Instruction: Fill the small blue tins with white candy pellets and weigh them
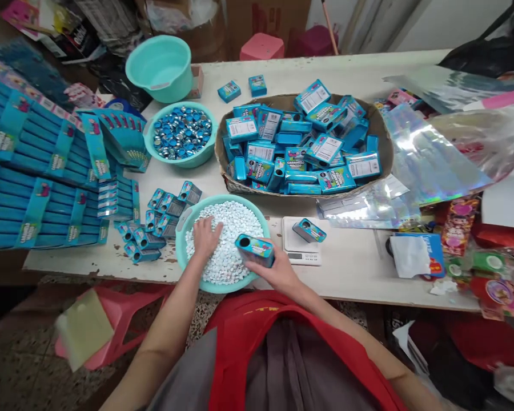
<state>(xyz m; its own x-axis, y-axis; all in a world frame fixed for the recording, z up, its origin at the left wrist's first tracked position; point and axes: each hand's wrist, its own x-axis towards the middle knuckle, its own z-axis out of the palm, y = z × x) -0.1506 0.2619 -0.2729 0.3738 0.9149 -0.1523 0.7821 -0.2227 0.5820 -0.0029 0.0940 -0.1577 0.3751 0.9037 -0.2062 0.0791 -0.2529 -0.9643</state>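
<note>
My left hand (206,237) is in a turquoise basin (180,245) full of small white candies (229,222). Its thumb stands apart from the fingers, whose tips are partly sunk among the candies. My right hand (279,267) grips a blue candy tin (257,249) over the basin's right side, its top with a dark round hole tilted toward the left. Just right of the basin, another blue tin (309,230) lies on a white kitchen scale (300,251). Several tins with open holes (144,237) stand grouped at the basin's left.
Behind the basin sits a cut-down cardboard box (229,181) heaped with blue tins. A second basin (209,154) holds blue and silver caps; another basin (158,65) stands behind it. Display boxes (38,148) are stacked left. Plastic sheets (437,154) and wrappers cover the right.
</note>
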